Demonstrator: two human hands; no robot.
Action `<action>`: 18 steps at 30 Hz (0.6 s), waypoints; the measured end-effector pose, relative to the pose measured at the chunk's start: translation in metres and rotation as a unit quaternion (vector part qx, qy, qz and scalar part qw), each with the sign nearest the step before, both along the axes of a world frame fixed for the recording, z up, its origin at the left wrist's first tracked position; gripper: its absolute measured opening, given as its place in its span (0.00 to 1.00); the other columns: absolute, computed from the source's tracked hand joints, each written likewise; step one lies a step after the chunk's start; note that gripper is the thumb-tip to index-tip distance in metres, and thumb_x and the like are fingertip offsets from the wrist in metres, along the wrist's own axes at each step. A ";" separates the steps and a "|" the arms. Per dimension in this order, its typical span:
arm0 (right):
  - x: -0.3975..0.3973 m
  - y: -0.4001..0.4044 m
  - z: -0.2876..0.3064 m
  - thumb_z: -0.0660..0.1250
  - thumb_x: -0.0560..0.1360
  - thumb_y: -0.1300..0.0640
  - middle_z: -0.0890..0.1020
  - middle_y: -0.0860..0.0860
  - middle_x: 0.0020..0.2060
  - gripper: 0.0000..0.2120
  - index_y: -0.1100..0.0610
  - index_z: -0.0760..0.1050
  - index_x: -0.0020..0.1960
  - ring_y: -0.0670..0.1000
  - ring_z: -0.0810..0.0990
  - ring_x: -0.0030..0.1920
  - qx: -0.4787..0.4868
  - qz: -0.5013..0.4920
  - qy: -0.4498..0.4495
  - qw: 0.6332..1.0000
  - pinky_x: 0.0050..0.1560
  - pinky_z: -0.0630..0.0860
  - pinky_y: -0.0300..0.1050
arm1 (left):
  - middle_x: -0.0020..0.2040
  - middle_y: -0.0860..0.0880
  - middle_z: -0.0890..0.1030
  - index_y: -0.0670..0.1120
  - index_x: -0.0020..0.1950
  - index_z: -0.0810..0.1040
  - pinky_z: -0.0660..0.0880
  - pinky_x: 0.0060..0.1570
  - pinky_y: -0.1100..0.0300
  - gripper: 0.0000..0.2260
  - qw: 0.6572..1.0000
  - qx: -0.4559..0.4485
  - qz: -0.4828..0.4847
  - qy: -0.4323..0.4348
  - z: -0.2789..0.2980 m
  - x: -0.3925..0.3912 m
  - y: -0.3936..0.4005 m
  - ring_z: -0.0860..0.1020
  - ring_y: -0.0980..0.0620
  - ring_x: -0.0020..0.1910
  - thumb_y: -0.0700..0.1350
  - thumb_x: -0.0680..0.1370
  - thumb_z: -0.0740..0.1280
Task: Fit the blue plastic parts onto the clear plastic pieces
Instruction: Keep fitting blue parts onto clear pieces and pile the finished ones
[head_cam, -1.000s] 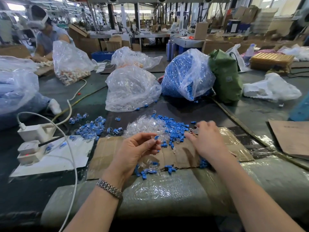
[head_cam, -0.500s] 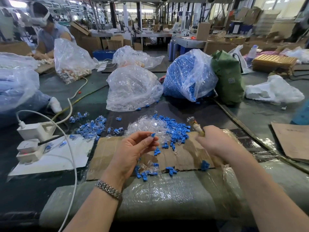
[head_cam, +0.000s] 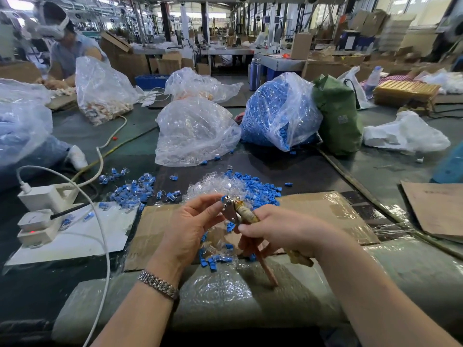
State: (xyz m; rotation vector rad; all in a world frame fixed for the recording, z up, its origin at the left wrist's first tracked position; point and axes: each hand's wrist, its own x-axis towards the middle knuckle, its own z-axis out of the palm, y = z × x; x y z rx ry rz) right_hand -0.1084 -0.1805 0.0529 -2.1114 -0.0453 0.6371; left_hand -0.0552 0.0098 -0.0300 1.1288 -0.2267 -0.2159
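the right hand (head_cam: 280,231) grips a pair of pliers (head_cam: 240,214) by its taped handles, fingers curled round them, with the metal head pointing up and to the left. the left hand (head_cam: 190,226) is raised just beside that head, its fingertips pinching a small blue part (head_cam: 223,198) that sits right at the tip of the pliers; whether a clear piece is pinched with it i cannot tell. a metal bracelet (head_cam: 158,284) circles the left wrist.

behind the hands, on the bench (head_cam: 295,169), lies a loose heap of clear plastic pieces (head_cam: 215,187) with a heap of blue plastic parts (head_cam: 260,190) touching its right side. a few more blue parts (head_cam: 215,260) lie on the cardboard sheet (head_cam: 325,209) under the hands, at its near edge. to the left of the heaps is a scatter of fitted blue-and-clear pieces (head_cam: 132,190).

farther back stand a clear bag of clear pieces (head_cam: 195,134) and, to its right, a clear bag full of blue parts (head_cam: 278,111), with a green bag (head_cam: 338,118) leaning against it. at the left, a white power strip (head_cam: 42,211) sits on a white sheet (head_cam: 82,236), with a white cable (head_cam: 106,259) trailing toward the near edge. another person (head_cam: 67,46) works at the far left.
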 end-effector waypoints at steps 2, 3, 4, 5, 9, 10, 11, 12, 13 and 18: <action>0.001 0.001 0.000 0.63 0.83 0.52 0.87 0.54 0.46 0.10 0.60 0.75 0.51 0.52 0.87 0.49 0.000 0.005 -0.002 1.000 0.60 0.81 0.59 | 0.56 0.41 0.85 0.46 0.53 0.87 0.81 0.56 0.55 0.14 1.000 0.012 -0.001 -0.005 0.000 -0.001 0.001 0.84 0.44 0.56 0.48 0.69 0.81; 0.001 0.002 0.000 0.63 0.83 0.53 0.87 0.55 0.47 0.10 0.60 0.75 0.51 0.53 0.87 0.49 0.003 0.008 -0.001 1.000 0.59 0.81 0.59 | 0.56 0.41 0.85 0.47 0.53 0.87 0.81 0.57 0.53 0.14 1.000 0.019 0.000 -0.009 0.000 -0.002 0.001 0.84 0.44 0.56 0.48 0.69 0.79; 0.002 0.002 -0.001 0.63 0.83 0.53 0.87 0.56 0.47 0.11 0.61 0.74 0.52 0.54 0.87 0.48 0.009 0.010 0.002 1.000 0.57 0.82 0.58 | 0.55 0.41 0.86 0.47 0.52 0.87 0.80 0.59 0.52 0.14 1.000 0.025 0.003 -0.012 0.001 -0.002 0.002 0.84 0.43 0.56 0.48 0.69 0.79; 0.002 0.002 -0.003 0.62 0.84 0.53 0.86 0.57 0.46 0.12 0.62 0.74 0.53 0.55 0.87 0.46 0.017 0.010 0.005 1.000 0.55 0.83 0.57 | 0.54 0.41 0.86 0.47 0.52 0.87 0.81 0.59 0.53 0.14 0.999 0.032 0.008 -0.014 0.001 -0.004 0.002 0.84 0.43 0.56 0.49 0.68 0.79; 0.001 0.006 -0.010 0.62 0.84 0.48 0.83 0.56 0.35 0.17 0.64 0.75 0.49 0.54 0.84 0.35 0.031 -0.007 -0.009 0.999 0.45 0.85 0.55 | 0.53 0.39 0.86 0.48 0.50 0.87 0.82 0.53 0.57 0.14 0.998 0.060 0.025 -0.020 0.002 -0.007 0.001 0.84 0.41 0.55 0.50 0.67 0.79; 0.001 0.007 -0.013 0.62 0.84 0.47 0.82 0.55 0.32 0.19 0.63 0.76 0.48 0.54 0.83 0.33 0.026 -0.012 -0.014 0.999 0.45 0.85 0.56 | 0.53 0.40 0.86 0.48 0.50 0.87 0.82 0.53 0.57 0.14 0.997 0.070 0.027 -0.024 0.001 -0.007 0.001 0.84 0.41 0.55 0.50 0.67 0.78; 0.001 0.008 -0.016 0.61 0.83 0.46 0.81 0.54 0.31 0.20 0.63 0.76 0.46 0.54 0.82 0.32 0.018 -0.015 -0.017 1.000 0.45 0.84 0.57 | 0.53 0.40 0.86 0.49 0.50 0.87 0.82 0.53 0.56 0.14 0.996 0.077 0.028 -0.026 0.001 -0.007 0.001 0.84 0.41 0.55 0.50 0.67 0.78; 0.000 0.008 -0.018 0.61 0.83 0.46 0.81 0.54 0.30 0.20 0.63 0.76 0.46 0.53 0.82 0.31 0.010 -0.016 -0.020 1.000 0.44 0.84 0.57 | 0.53 0.40 0.86 0.49 0.51 0.87 0.82 0.53 0.55 0.14 0.996 0.085 0.029 -0.027 0.001 -0.007 0.001 0.84 0.41 0.55 0.51 0.67 0.78; 0.000 0.008 -0.019 0.61 0.83 0.46 0.81 0.54 0.29 0.21 0.63 0.77 0.46 0.53 0.81 0.30 0.005 -0.018 -0.020 1.000 0.44 0.84 0.56 | 0.53 0.40 0.86 0.49 0.51 0.87 0.82 0.53 0.52 0.14 0.995 0.094 0.030 -0.028 0.001 -0.007 0.001 0.84 0.40 0.55 0.51 0.67 0.78; 0.002 0.007 -0.019 0.62 0.83 0.45 0.82 0.52 0.32 0.19 0.60 0.76 0.47 0.50 0.82 0.30 -0.015 -0.028 -0.013 0.999 0.39 0.82 0.46 | 0.50 0.44 0.87 0.51 0.50 0.86 0.82 0.51 0.52 0.09 0.986 0.149 0.053 -0.045 0.003 -0.008 -0.002 0.85 0.44 0.52 0.48 0.71 0.75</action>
